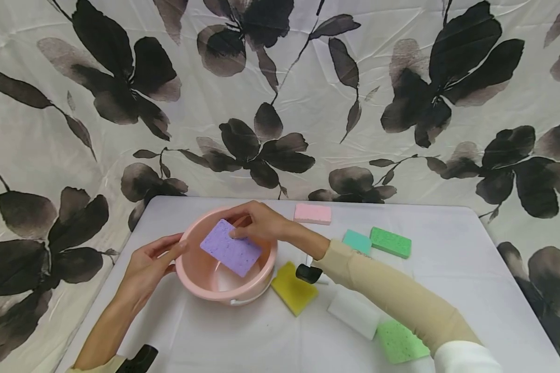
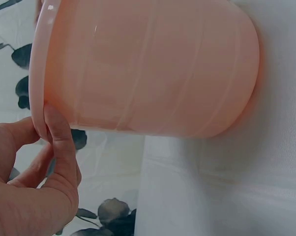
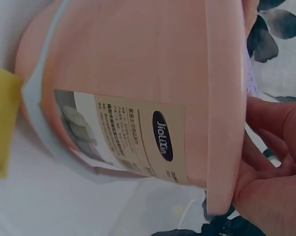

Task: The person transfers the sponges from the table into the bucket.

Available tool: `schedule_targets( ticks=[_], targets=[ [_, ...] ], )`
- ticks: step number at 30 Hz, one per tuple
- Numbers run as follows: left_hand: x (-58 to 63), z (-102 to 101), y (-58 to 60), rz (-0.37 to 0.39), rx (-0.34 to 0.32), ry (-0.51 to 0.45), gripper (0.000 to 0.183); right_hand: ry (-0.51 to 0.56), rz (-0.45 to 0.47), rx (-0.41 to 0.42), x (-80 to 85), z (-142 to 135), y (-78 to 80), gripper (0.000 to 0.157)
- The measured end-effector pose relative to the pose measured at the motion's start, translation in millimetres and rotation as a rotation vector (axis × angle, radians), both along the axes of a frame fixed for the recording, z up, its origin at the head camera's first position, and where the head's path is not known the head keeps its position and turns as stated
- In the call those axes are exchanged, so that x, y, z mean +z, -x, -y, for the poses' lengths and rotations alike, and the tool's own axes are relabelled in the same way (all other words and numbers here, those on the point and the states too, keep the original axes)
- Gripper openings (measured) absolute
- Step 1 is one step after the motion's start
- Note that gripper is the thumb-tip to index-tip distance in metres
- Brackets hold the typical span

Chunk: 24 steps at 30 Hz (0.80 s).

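A pink plastic bucket [image 1: 226, 296] stands at the left of the table. My left hand [image 1: 145, 269] pinches its rim at the left side, thumb and fingers on either side of the lip in the left wrist view. My right hand [image 1: 256, 223] holds a purple sponge [image 1: 231, 247] tilted over the bucket's mouth, thumb on its upper face. Only a sliver of the purple sponge [image 3: 251, 78] shows beyond the rim in the right wrist view, where the right hand [image 3: 276, 147] is close against the rim. The sponge hides part of the bucket's inside.
Right of the bucket lie a yellow sponge [image 1: 294, 288], a white block [image 1: 354, 312], a light green sponge [image 1: 400, 343], a pink sponge [image 1: 312, 214], a teal sponge [image 1: 357, 241] and a green sponge [image 1: 391, 242]. The bucket's white handle [image 1: 254, 297] hangs low. A floral cloth hangs behind the table.
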<state>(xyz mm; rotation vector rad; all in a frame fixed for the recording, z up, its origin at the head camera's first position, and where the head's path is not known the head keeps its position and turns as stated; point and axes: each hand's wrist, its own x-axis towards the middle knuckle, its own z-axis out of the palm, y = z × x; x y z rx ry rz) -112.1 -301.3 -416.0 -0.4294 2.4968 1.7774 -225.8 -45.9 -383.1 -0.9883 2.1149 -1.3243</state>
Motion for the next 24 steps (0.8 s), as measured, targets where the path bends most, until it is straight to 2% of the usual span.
schedule_targets(
  ticks=[6, 14, 24],
  targets=[
    [2.1, 1, 0.0, 0.005, 0.005, 0.003, 0.070, -0.092, -0.090, 0.074, -6.2, 16, -0.3, 0.041],
    [1.8, 0, -0.9, -0.004, -0.003, -0.039, 0.071, -0.227, -0.221, 0.172, -16.7, 30, 2.9, 0.033],
    [1.0, -1, -0.8, -0.009, 0.005, -0.030, 0.070, -0.315, -0.166, 0.313, -30.2, 41, 0.6, 0.032]
  ],
)
